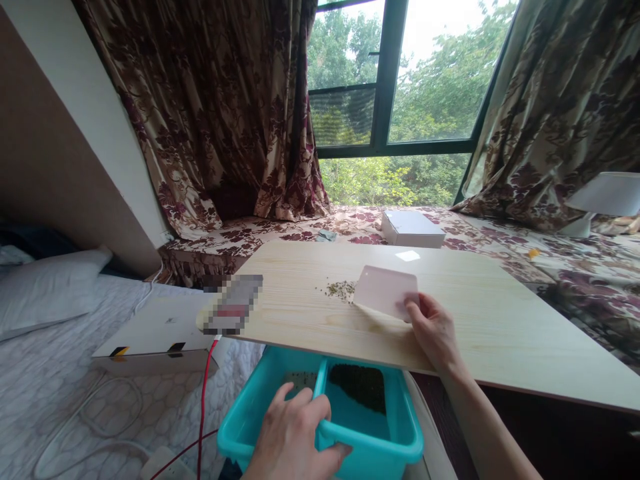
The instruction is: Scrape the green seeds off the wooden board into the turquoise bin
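Note:
My right hand (434, 327) pinches the right edge of a thin, pale pinkish plastic card (383, 291), tilted over the tabletop (480, 320). By the card's left edge lies a scattered heap of small brownish-green grains (341, 289). Below the table's front edge stands a turquoise two-compartment tub (411, 417). My left hand (295, 427) grips it near its front at the divider, fingers over the left compartment and thumb over the front rim. Dark grains (363, 387) lie heaped in the right compartment; a few grains show in the left one.
A blurred-out phone-like device (233, 305) lies at the table's left end, with a red cable (204, 393) running down. A white box (413, 229) stands behind the table on the window seat. Another flat box (160, 333) is on the bed. A lamp (607, 193) stands far right.

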Demonstrator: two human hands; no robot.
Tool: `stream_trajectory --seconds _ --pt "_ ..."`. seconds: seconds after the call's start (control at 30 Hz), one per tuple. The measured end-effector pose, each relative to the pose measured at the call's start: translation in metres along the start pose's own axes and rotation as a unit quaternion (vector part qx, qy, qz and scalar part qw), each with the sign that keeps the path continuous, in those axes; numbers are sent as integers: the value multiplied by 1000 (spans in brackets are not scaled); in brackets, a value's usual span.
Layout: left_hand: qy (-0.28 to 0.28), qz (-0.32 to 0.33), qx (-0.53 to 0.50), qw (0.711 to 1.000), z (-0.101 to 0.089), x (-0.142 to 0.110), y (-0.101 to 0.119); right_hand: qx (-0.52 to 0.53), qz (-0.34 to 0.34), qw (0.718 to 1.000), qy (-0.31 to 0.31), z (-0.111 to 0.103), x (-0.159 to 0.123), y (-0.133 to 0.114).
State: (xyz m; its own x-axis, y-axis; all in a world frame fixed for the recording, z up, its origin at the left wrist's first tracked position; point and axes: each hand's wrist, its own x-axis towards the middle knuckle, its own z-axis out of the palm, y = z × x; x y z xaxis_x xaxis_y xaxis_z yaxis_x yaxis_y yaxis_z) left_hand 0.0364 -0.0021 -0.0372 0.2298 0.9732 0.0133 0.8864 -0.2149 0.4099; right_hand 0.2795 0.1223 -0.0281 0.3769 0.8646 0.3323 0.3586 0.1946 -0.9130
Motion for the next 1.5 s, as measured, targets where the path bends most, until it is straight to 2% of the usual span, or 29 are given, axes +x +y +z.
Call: stream_trajectory --seconds 0.4,0.57,0.93,1.27,1.5 --pt "-24 -17 -3 1000 -4 1 3 26 4 1000 -16 1 -1 0" --pt "-24 -19 -2 1000 -5 1 4 22 -1 999 -37 1 0 1" --pt "-12 -6 -5 1000 -2 1 2 49 -1 998 -32 3 0 -2" --pt "-22 -27 -3 999 -5 1 3 25 -7 999 -33 1 -1 -1" --pt "-19 -2 0 1000 2 3 -3 -10 -25 999 -41 0 -1 3"
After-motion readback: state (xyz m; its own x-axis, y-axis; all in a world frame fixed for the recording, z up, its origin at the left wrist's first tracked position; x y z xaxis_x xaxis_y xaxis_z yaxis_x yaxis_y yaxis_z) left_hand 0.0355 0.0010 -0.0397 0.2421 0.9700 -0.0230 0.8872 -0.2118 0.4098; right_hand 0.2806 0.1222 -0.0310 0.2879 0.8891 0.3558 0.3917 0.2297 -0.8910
